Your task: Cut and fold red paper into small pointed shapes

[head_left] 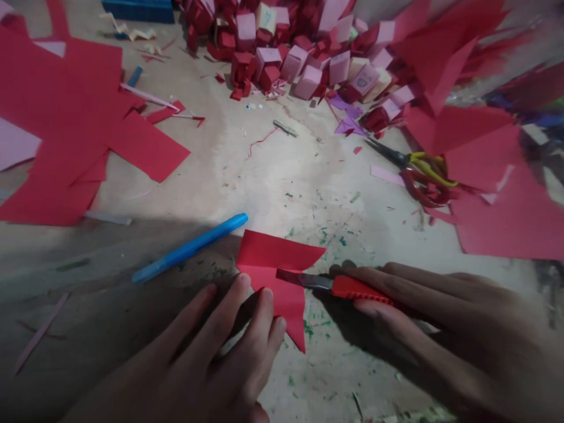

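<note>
A small folded piece of red paper lies on the worktop in front of me, with creases across it and pointed corners at the right. My left hand is spread, its fingertips pressing the paper's left part down; the palm's underside is hidden. In my right hand is a red-handled utility knife, gripped between thumb and fingers. Its blade points left and lies over the middle of the paper, just below the upper fold. Beyond my left fingers rests a blue pen, slanting up to the right.
Red paper sheets lie at the left, and more red sheets at the right. Scissors with yellow and red handles rest near the right sheets. A heap of small pink and red paper boxes fills the back. Scraps dot the worktop.
</note>
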`<move>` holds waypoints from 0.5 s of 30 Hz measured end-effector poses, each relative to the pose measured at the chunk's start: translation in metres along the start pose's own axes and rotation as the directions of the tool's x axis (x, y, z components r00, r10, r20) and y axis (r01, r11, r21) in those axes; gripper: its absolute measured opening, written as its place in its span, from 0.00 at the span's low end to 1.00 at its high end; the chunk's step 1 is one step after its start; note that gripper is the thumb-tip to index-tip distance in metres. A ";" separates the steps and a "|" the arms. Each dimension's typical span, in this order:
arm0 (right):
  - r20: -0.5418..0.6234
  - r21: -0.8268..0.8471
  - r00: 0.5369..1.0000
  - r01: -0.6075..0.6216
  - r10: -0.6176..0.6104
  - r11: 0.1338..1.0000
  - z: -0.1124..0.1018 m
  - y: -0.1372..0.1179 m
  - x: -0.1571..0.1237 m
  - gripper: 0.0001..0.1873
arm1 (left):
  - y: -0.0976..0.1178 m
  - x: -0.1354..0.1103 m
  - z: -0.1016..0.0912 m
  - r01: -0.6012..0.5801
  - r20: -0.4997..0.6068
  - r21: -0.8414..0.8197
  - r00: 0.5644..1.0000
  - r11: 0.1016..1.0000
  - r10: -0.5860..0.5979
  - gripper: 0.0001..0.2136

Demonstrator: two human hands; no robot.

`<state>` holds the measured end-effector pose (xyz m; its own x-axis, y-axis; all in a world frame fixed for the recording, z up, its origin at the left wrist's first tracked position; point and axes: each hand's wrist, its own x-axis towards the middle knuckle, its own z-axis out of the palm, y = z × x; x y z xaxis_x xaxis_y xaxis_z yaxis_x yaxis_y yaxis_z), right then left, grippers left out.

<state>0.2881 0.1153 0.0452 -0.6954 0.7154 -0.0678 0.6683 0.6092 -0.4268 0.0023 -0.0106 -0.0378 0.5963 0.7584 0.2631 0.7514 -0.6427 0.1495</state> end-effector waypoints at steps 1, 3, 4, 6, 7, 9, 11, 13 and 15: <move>0.005 0.013 1.000 0.004 -0.004 1.000 0.000 0.002 -0.001 0.13 | 0.000 0.000 0.000 0.000 0.001 -0.003 1.000 1.000 0.000 0.26; -0.007 0.023 1.000 -0.004 0.004 1.000 0.000 0.005 -0.003 0.13 | -0.001 0.000 0.000 0.009 -0.005 -0.007 1.000 1.000 -0.009 0.26; -0.010 0.024 1.000 -0.001 0.002 1.000 -0.001 0.006 -0.004 0.14 | -0.001 0.000 0.000 0.010 -0.005 -0.007 1.000 1.000 -0.010 0.27; -0.010 0.025 1.000 0.007 -0.006 1.000 -0.002 0.007 -0.007 0.16 | -0.002 0.000 -0.001 0.005 -0.004 0.000 1.000 1.000 -0.005 0.27; -0.005 0.022 1.000 0.005 -0.004 1.000 -0.003 0.008 -0.008 0.17 | -0.003 0.000 -0.002 -0.002 0.000 0.006 1.000 1.000 0.002 0.27; 0.001 0.006 1.000 -0.010 0.010 1.000 -0.005 0.008 -0.010 0.16 | -0.004 0.000 -0.003 -0.010 0.017 0.018 1.000 1.000 0.009 0.28; -0.007 -0.027 0.999 -0.052 0.052 0.998 -0.007 0.008 -0.013 0.15 | -0.005 0.001 -0.005 -0.018 0.035 0.020 0.999 1.000 0.017 0.28; -0.021 -0.051 0.997 -0.070 0.069 0.996 -0.008 0.009 -0.016 0.16 | -0.005 0.001 -0.006 -0.028 0.044 0.015 0.999 0.999 0.028 0.28; -0.029 -0.068 0.996 -0.082 0.080 0.994 -0.010 0.010 -0.020 0.17 | -0.006 0.003 -0.008 -0.036 0.048 0.019 0.998 0.999 0.035 0.27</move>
<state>0.3113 0.1109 0.0508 -0.6316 0.7716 -0.0753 0.7395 0.5704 -0.3576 -0.0025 -0.0058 -0.0302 0.6348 0.7401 0.2220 0.7350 -0.6670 0.1220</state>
